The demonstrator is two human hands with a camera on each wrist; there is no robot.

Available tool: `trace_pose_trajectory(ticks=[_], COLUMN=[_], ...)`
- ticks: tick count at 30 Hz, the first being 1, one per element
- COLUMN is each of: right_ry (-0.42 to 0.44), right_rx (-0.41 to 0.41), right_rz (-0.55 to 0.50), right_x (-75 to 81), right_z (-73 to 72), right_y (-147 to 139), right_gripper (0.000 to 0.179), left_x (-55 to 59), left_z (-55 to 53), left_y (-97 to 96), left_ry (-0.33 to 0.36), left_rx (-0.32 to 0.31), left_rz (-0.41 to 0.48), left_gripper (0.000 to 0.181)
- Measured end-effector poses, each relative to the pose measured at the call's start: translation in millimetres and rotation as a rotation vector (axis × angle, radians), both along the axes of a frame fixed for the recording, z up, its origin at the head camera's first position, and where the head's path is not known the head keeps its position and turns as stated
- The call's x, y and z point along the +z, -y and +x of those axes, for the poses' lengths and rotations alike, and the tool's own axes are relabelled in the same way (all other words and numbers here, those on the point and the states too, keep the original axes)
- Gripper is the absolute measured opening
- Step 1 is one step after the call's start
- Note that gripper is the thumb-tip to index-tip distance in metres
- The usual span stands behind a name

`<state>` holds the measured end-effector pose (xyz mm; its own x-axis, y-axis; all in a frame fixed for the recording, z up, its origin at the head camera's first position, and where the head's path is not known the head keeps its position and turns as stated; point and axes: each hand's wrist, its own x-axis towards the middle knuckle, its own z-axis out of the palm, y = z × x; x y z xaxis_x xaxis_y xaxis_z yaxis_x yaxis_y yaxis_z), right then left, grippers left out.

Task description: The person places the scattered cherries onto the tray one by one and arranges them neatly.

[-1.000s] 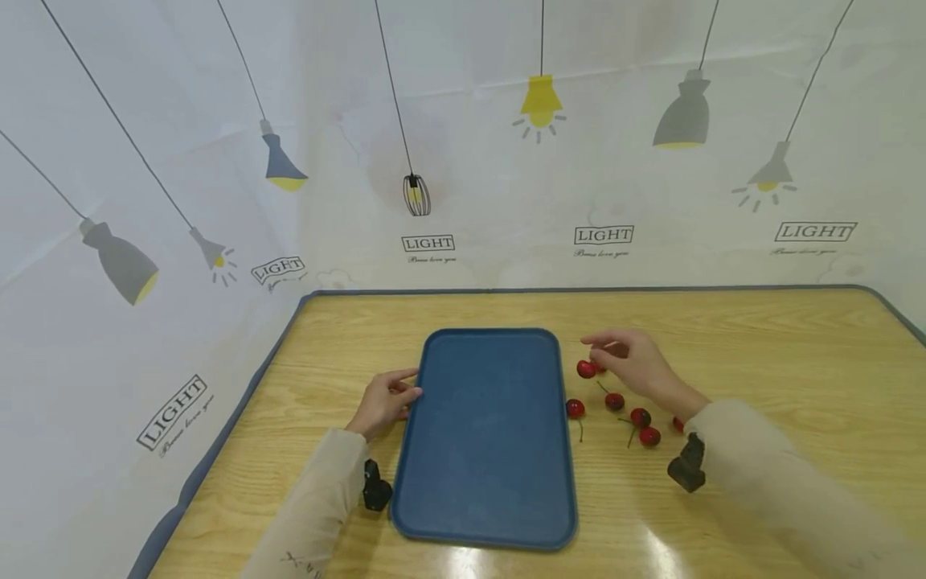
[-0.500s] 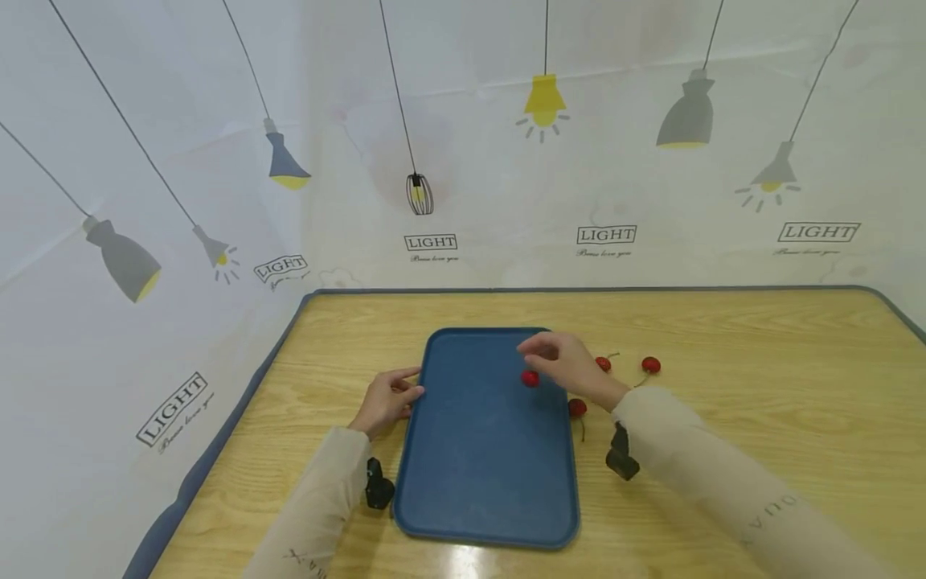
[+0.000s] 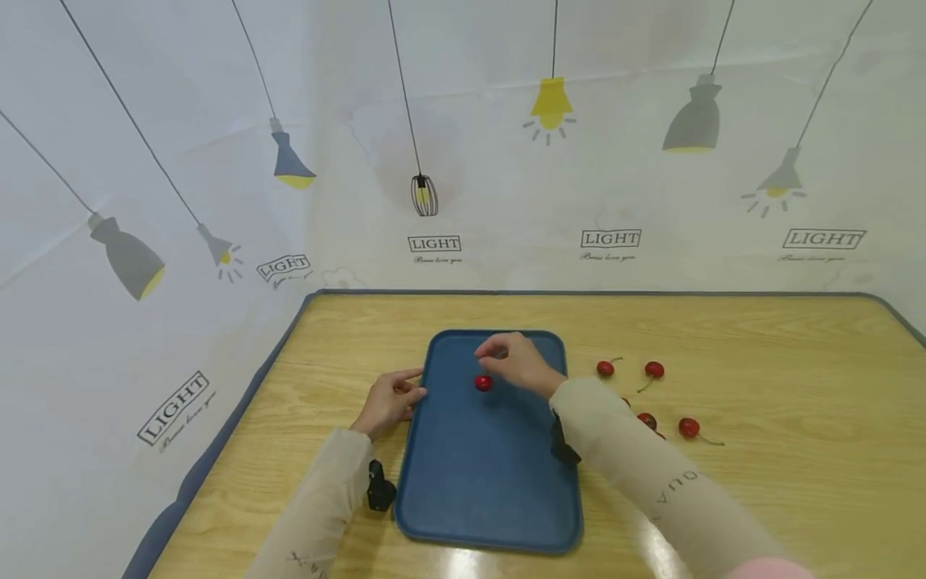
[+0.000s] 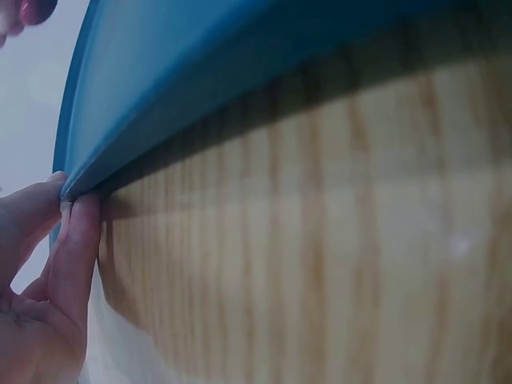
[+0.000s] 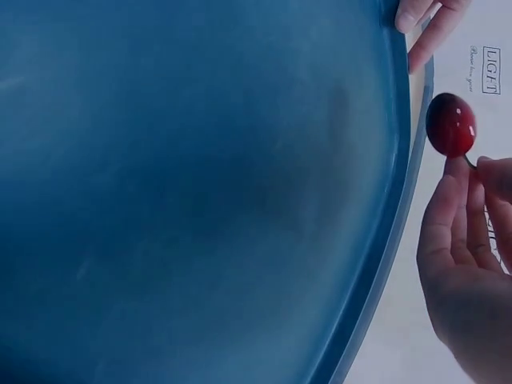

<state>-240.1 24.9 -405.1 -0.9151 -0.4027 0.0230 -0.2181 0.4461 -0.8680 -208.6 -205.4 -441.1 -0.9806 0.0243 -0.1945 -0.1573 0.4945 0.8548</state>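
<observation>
My right hand (image 3: 517,363) is over the upper middle of the blue tray (image 3: 492,474), pinching a red cherry (image 3: 483,383) by its stem. In the right wrist view the cherry (image 5: 450,124) dangles from thumb and fingertips, its short green stem showing at the thumb. At the tray's left side, my left hand (image 3: 383,404) grips the rim. The left wrist view shows the thumb above the edge of the tray (image 4: 136,72) and a finger (image 4: 76,256) against its underside.
Several cherries lie on the wooden table (image 3: 796,362) right of the tray, among them one at the back (image 3: 654,369) and one farther right (image 3: 690,427). My right sleeve (image 3: 629,458) partly covers others. A lamp-printed white wall covering (image 3: 499,193) stands behind and left.
From the cherries right of the tray, my right hand has moved left over the tray, carrying one cherry by its stem. My left hand keeps its grip on the rim.
</observation>
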Motion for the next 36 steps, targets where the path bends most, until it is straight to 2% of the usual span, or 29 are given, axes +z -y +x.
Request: trace_pose_trajectory(ticks=[8, 14, 24, 36], right_ry=[0.076, 0.155, 0.270, 0.326], right_rx=[-0.015, -0.081, -0.134, -0.143], right_rz=[-0.020, -0.022, -0.069, -0.094], right_x=[-7.5, -18.9, -26.7, -33.0], right_z=[-9.5, -13.9, -20.0, -18.7], right_y=[30, 46, 50, 53], right_gripper=[0.016, 0.014, 0.010, 0.008], left_x=[1.1, -0.7, -2.0, -0.9], left_z=[-0.3, -0.6, -0.1, -0.3], left_y=[0.8, 0.8, 0.5, 1.5], left_ry=[0.004, 0.010, 0.012, 0.030], left_rx=[-0.006, -0.001, 0.003, 0.003], left_rz=[0.016, 0.014, 0.025, 0.039], left_gripper=[0.041, 0.041, 0.042, 0.042])
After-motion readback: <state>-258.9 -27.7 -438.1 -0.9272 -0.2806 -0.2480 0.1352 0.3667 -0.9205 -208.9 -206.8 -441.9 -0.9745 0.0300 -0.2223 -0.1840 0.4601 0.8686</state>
